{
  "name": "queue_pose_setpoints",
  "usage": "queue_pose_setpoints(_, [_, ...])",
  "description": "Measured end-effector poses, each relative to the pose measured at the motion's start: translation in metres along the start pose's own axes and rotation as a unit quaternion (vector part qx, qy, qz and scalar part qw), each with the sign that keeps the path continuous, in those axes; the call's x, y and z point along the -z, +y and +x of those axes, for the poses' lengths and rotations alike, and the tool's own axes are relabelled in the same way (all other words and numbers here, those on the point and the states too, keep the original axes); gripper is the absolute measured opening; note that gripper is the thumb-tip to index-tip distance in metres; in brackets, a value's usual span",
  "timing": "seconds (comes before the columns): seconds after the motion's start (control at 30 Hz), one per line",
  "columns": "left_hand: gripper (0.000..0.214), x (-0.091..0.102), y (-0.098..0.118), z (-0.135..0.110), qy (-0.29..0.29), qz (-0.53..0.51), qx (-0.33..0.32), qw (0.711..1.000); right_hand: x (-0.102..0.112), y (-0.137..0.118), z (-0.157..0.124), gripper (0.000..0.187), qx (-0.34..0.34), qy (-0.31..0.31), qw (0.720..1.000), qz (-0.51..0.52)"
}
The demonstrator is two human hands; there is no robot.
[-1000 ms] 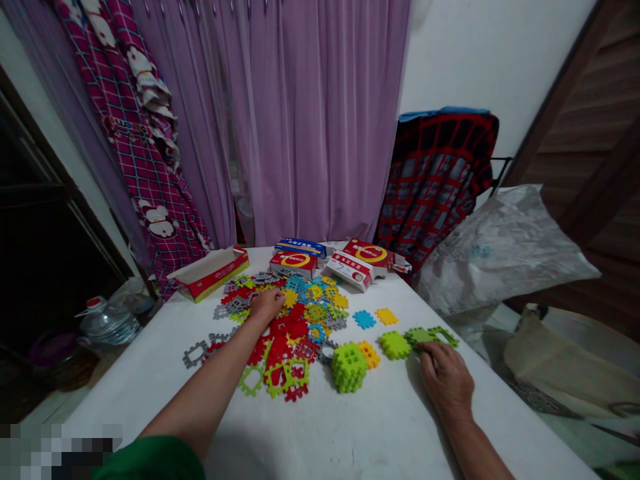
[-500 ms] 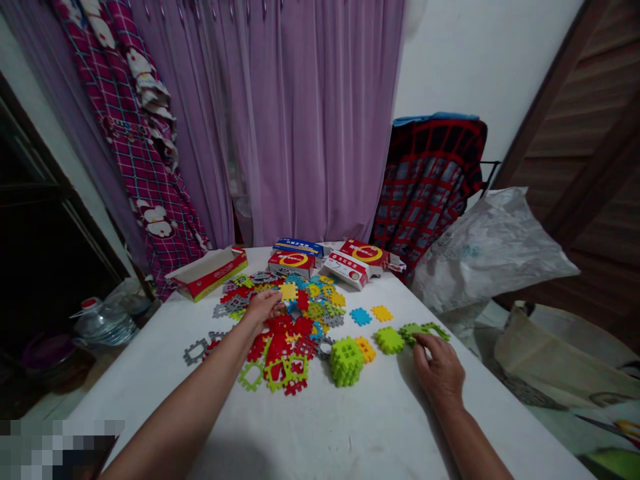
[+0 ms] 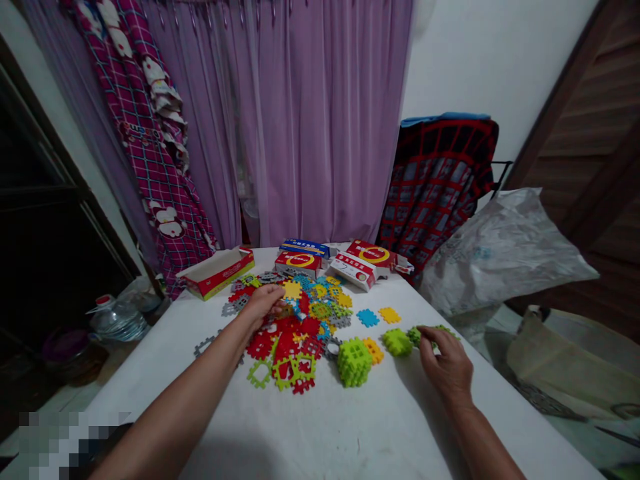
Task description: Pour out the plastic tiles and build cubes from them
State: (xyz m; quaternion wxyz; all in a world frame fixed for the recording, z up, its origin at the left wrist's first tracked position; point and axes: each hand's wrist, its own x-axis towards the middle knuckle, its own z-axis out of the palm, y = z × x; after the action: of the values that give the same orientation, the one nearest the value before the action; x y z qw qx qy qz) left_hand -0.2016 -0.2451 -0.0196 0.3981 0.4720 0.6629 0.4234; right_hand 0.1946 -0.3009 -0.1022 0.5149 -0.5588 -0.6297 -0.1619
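A heap of flat interlocking plastic tiles (image 3: 295,320) in red, grey, blue, yellow and green lies on the white table (image 3: 330,427). My left hand (image 3: 264,301) reaches into the heap, fingers pinched on a yellow tile (image 3: 292,289). A built green cube (image 3: 354,361) stands at the heap's near right, with an orange tile (image 3: 373,350) beside it. My right hand (image 3: 445,365) rests further right, its fingers closed on green tiles (image 3: 423,335) that lie next to a green tile (image 3: 397,342).
Several red and blue cartons (image 3: 356,268) and an open red box (image 3: 217,271) line the table's far edge. Loose blue (image 3: 368,317) and yellow (image 3: 389,315) tiles lie apart. A white sack (image 3: 500,247) and a blanket-draped chair (image 3: 440,180) stand right. A water bottle (image 3: 116,319) sits left.
My left hand has picked a yellow tile out of the heap and lifted it slightly. My right hand has closed on the green tiles at the right.
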Motion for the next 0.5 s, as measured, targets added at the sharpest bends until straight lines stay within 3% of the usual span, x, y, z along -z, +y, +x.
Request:
queue_pose_setpoints(0.3, [0.015,-0.001,0.009,-0.003,0.009,0.005,0.015,1.0,-0.015,-0.042,0.033,0.024,0.022,-0.063,0.996,0.059])
queue_pose_setpoints(0.5, [0.023,0.006,0.003,-0.015,0.001,0.001,0.025,1.0,-0.019,-0.051,0.039,0.024,0.0,-0.086,0.993,0.085])
